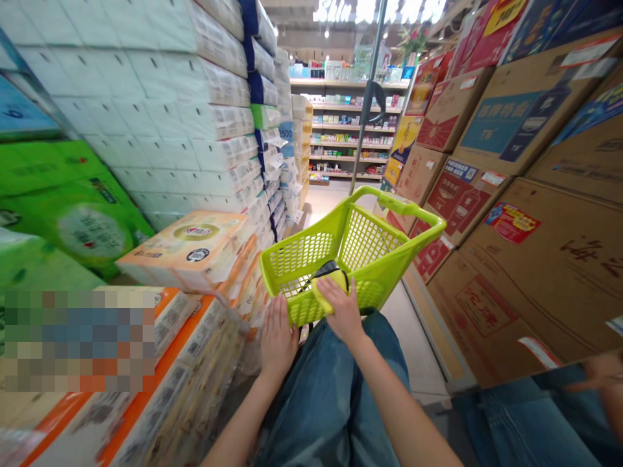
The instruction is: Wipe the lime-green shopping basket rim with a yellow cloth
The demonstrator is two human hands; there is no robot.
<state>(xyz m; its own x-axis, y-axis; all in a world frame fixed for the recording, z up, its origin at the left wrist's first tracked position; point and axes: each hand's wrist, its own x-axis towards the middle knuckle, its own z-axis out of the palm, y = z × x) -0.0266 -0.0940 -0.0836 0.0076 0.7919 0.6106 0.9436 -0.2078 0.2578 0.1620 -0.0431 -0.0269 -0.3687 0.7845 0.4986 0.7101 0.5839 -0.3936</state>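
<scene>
A lime-green plastic shopping cart basket point(350, 259) with mesh walls and a raised handle stands in front of me. My right hand point(343, 311) lies on a soft yellow item point(328, 290) at the near rim, its fingers over the item. A dark item point(325, 268) shows just behind it inside the basket, partly hidden. My left hand point(278, 337) rests flat against the basket's near edge, holding nothing that I can see. Blue denim point(331, 402) covers my lap below both hands.
Tall stacks of wrapped tissue packs point(185, 110) line the left of the aisle, and printed cardboard cartons point(516, 259) line the right. A metal pole point(367, 97) stands ahead, with stocked shelves point(350, 130) beyond it. A hand and denim point(601, 376) show at lower right.
</scene>
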